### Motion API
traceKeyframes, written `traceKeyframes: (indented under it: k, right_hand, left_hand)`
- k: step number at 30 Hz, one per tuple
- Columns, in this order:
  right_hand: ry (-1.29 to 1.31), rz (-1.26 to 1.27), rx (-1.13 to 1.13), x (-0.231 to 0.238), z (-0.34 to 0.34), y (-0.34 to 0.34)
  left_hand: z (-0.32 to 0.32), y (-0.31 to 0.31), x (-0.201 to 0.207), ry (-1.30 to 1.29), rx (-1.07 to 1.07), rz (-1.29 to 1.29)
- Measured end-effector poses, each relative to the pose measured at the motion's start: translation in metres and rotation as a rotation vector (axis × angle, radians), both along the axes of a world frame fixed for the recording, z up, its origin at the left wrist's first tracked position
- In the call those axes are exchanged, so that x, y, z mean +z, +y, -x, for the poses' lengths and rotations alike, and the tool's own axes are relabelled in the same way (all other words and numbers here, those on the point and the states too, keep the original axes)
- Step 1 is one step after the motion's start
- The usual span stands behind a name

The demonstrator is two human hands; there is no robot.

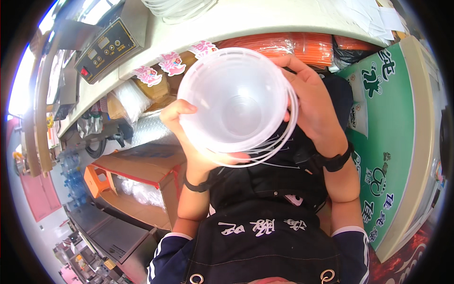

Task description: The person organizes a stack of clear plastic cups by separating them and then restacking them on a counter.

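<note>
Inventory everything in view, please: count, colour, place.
tub: one, translucent, upper centre
thin loops: several, whitish, by the tub's right and lower rim
counter: one, cream, across the top
loop bundle: one, white, on the counter
control-panel machine: one, grey and black, upper left
stickers: three, pink and white, counter edge
wrapped packs: several, orange, under the counter
cardboard box: one, brown, left
stool-like frame: one, orange, at the box's left end
bottles: several, blue, far left
sign panel: one, green, right
apron: one, black, lower middle
wristbands: two, black, one per wrist
left hand: one, bare, on the tub's left side
right hand: one, bare, on the tub's right side
</note>
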State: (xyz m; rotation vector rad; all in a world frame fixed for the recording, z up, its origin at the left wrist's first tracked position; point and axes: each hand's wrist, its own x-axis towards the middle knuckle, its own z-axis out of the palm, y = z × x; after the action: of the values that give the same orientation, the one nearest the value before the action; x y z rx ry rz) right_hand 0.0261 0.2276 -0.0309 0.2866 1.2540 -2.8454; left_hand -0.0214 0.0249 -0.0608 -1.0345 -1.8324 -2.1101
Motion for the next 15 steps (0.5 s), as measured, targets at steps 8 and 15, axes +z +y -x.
traceKeyframes:
  k: [8,15]
  right_hand:
    - [0.049,0.061,-0.038,0.003,-0.003,-0.043]
    - [0.009,0.132,0.046,-0.001,0.004,-0.049]
  left_hand:
    - [0.009,-0.012,0.023,-0.860,-0.056,-0.286]
    - [0.031,-0.042,0.022,-1.184,-0.417,-0.593]
